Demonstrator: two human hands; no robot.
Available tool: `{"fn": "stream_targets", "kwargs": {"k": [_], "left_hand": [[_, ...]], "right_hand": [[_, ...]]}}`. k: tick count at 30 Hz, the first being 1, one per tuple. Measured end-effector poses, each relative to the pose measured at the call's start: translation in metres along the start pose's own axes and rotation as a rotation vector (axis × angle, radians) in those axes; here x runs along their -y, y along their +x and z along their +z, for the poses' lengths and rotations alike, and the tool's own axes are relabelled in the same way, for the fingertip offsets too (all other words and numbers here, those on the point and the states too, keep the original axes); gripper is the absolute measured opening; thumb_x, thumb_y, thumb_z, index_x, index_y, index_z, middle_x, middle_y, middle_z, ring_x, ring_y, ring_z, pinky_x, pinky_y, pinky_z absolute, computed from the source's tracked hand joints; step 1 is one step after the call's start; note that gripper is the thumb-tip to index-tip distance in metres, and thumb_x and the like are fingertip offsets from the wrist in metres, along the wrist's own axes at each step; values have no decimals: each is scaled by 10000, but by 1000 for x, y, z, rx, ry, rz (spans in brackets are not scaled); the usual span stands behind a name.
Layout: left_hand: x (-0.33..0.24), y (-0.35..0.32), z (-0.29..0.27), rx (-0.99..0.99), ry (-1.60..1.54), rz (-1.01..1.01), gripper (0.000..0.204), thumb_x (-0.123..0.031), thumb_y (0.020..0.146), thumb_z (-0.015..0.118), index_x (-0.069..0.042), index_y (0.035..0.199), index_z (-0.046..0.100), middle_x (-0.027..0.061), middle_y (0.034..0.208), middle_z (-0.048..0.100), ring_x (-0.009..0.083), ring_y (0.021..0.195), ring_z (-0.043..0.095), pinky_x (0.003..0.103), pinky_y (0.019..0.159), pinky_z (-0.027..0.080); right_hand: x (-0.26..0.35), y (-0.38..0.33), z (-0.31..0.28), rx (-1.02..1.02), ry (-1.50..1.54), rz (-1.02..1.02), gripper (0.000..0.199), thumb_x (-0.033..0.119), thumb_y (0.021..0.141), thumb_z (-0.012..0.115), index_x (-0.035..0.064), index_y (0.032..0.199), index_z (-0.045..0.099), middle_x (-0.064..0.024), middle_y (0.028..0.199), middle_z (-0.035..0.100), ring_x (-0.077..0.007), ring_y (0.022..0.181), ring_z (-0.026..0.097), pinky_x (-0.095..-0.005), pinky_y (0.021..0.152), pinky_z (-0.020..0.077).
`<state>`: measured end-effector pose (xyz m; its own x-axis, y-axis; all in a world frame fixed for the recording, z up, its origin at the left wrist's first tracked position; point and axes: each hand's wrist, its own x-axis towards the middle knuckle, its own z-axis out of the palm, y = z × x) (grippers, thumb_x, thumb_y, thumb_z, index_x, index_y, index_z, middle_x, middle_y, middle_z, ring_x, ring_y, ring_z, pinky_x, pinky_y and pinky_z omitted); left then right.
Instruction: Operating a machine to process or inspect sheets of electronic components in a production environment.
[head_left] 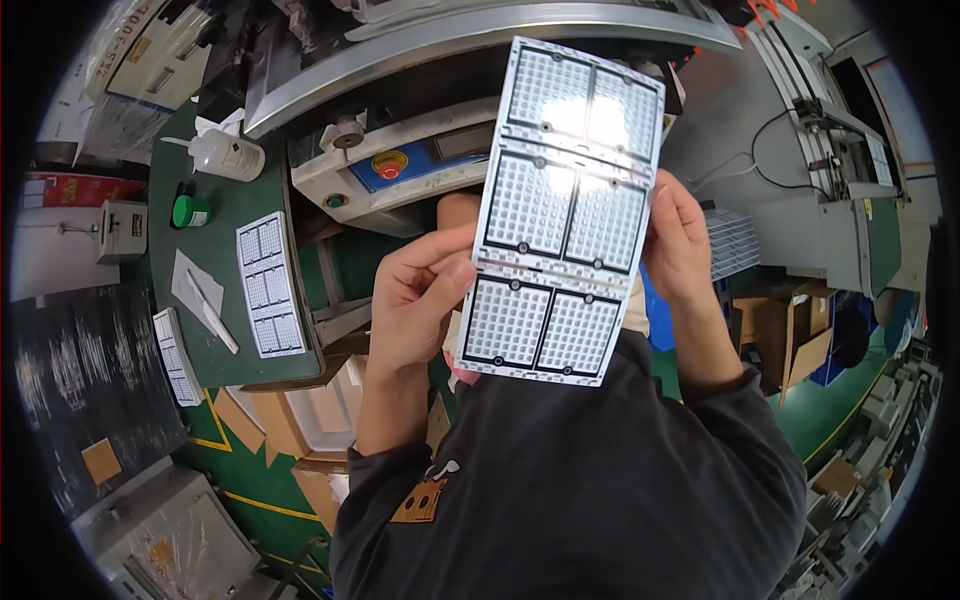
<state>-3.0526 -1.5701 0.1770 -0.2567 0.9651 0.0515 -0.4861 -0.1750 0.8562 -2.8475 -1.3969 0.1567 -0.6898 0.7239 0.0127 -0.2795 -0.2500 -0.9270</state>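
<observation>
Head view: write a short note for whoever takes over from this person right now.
Left hand: grips the left edge of the white panel board.
Right hand: grips its right edge.
The board is held up lengthwise in front of the grey machine, its grid side facing the camera, with glare on the upper part.
Another similar panel lies flat on the green table, by a white bottle.
Done: board lifted clear in both hands.
Left: board not yet set down anywhere.

Bright, even workshop light, sharp at centre

White glare washes the upper panel (570,190) toward 12 o'clock; fisheye bending and a black rim ring the frame; edges soften at 8 o'clock.
</observation>
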Motion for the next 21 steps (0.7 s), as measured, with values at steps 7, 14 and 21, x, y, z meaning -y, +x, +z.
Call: {"fn": "stream_targets", "kwargs": {"k": [7, 14, 21], "left_hand": [[0, 5, 25, -128, 91, 81, 361, -89, 952, 517, 73, 1274, 493, 140, 1070, 664, 134, 902, 657, 241, 749, 541], [0, 6, 35, -160, 43, 49, 375, -118, 959, 516, 66, 1285, 487, 127, 1073, 663, 126, 890, 654, 230, 727, 540], [2, 6, 34, -163, 33, 49, 383, -122, 958, 517, 70, 1288, 483, 130, 1078, 659, 128, 903, 651, 239, 743, 533]], "right_hand": [[3, -19, 24, -18, 9, 35, 404, 276, 1016, 389, -29, 1261, 490, 17, 805, 621, 27, 492, 377, -133, 459, 319], [12, -23, 26, -17, 72, 25, 404, 260, 1018, 389, -35, 1278, 483, 40, 732, 573, 28, 463, 328, -137, 436, 276], [14, -24, 26, -18, 85, 35, 421, 273, 1017, 390, -45, 1281, 471, 40, 729, 579, 38, 450, 314, -126, 428, 271]]}}
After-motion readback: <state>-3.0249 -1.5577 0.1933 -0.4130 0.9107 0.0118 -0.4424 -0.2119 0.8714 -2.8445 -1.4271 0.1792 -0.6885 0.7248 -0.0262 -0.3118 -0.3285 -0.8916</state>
